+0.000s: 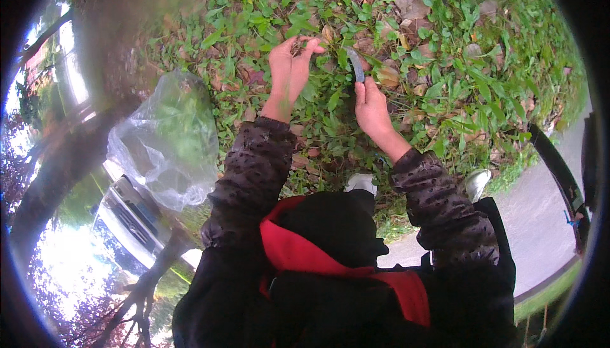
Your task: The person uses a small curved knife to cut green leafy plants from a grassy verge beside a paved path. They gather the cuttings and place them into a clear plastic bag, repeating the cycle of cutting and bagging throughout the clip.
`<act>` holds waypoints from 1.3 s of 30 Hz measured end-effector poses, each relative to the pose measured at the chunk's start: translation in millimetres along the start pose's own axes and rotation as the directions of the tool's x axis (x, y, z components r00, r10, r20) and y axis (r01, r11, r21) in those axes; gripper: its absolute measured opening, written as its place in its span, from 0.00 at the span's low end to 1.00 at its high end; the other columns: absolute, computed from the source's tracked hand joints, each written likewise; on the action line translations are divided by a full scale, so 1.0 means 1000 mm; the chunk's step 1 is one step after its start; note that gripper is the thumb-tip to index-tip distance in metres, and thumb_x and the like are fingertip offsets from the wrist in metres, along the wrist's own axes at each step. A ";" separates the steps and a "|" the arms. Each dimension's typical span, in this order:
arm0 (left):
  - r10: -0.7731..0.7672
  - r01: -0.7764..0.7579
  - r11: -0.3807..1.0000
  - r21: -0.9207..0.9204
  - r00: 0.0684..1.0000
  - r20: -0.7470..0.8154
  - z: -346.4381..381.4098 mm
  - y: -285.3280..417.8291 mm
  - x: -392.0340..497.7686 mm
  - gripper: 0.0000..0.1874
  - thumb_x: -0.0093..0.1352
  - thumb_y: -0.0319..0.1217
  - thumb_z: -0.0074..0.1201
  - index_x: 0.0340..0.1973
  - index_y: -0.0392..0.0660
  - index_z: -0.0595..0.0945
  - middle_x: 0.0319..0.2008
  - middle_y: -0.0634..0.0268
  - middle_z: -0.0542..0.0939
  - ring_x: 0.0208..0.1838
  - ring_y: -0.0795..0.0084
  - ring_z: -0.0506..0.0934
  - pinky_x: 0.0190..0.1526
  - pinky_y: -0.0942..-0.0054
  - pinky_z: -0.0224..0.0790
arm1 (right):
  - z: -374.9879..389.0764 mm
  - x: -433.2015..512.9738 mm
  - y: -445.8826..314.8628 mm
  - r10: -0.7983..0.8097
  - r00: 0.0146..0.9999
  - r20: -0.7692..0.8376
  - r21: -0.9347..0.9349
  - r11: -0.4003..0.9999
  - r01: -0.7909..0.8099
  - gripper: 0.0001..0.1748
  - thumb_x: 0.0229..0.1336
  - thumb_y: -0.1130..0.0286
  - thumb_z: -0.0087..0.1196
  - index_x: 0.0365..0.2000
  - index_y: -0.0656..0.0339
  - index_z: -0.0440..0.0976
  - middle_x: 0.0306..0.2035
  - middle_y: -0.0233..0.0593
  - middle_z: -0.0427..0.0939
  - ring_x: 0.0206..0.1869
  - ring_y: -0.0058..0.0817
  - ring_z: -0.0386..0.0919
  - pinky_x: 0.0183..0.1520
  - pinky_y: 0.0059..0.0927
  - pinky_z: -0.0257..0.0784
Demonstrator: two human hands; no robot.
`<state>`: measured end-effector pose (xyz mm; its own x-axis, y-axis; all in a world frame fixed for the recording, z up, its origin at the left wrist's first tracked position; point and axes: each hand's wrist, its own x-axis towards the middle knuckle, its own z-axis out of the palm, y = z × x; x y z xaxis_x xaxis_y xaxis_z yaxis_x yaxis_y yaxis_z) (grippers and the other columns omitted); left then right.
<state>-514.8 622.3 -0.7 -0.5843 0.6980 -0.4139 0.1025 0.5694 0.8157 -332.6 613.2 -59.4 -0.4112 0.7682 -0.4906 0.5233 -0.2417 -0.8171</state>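
Low green weeds (333, 97) grow among dry leaves before me. My left hand (291, 64) is raised over them, thumb and fingers pinched on a small brown clump (299, 46), perhaps roots or dry plant bits. To its right, my right hand (372, 105) grips a small tool with a curved grey metal blade (355, 64), like a small sickle. The blade points away from me, its tip curving left among the leaves. Its handle is hidden in my fist. A clear plastic bag (167, 143) lies left of my left forearm; what it holds cannot be made out.
A tree trunk (62, 167) with branches stands at the left, a white vehicle (128, 221) beyond it. My white shoes (477, 183) are at the edge of the weeds. A grey paved path (533, 224) and a dark curved bar (557, 171) lie at the right.
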 end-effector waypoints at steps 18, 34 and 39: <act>0.061 -0.061 0.997 0.036 0.998 0.019 0.003 0.013 -0.002 0.09 0.67 0.33 0.56 0.36 0.42 0.85 0.28 0.74 0.84 0.26 0.88 0.67 0.31 0.84 0.60 | 0.013 0.035 -0.006 0.000 0.989 0.150 0.001 1.000 0.000 0.17 0.67 0.61 0.42 0.40 0.69 0.66 0.33 0.66 0.75 0.40 0.65 0.73 0.43 0.56 0.67; 0.022 -0.015 0.945 -0.326 1.000 0.017 -0.047 0.095 -0.051 0.11 0.69 0.31 0.53 0.41 0.34 0.81 0.29 0.61 0.83 0.23 0.84 0.65 0.26 0.82 0.56 | -0.065 -0.002 -0.027 -0.045 0.998 -0.035 0.475 0.878 0.056 0.04 0.64 0.70 0.53 0.35 0.59 0.70 0.15 0.17 0.61 0.15 0.05 0.56 0.17 0.14 0.50; -0.087 0.189 0.777 -0.600 0.977 0.195 -0.044 0.094 -0.061 0.12 0.71 0.31 0.52 0.42 0.32 0.79 0.31 0.58 0.81 0.19 0.84 0.61 0.24 0.81 0.55 | -0.074 0.004 -0.080 -0.109 0.986 0.124 0.626 0.780 0.008 0.13 0.65 0.68 0.52 0.48 0.60 0.73 0.25 0.27 0.77 0.15 0.06 0.58 0.17 0.13 0.52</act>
<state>-504.7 614.7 119.1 -0.4232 0.7168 -0.5542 -0.5139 0.3138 0.7984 -321.5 679.4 26.5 -0.5551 0.7106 -0.4323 -0.0618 -0.5535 -0.8305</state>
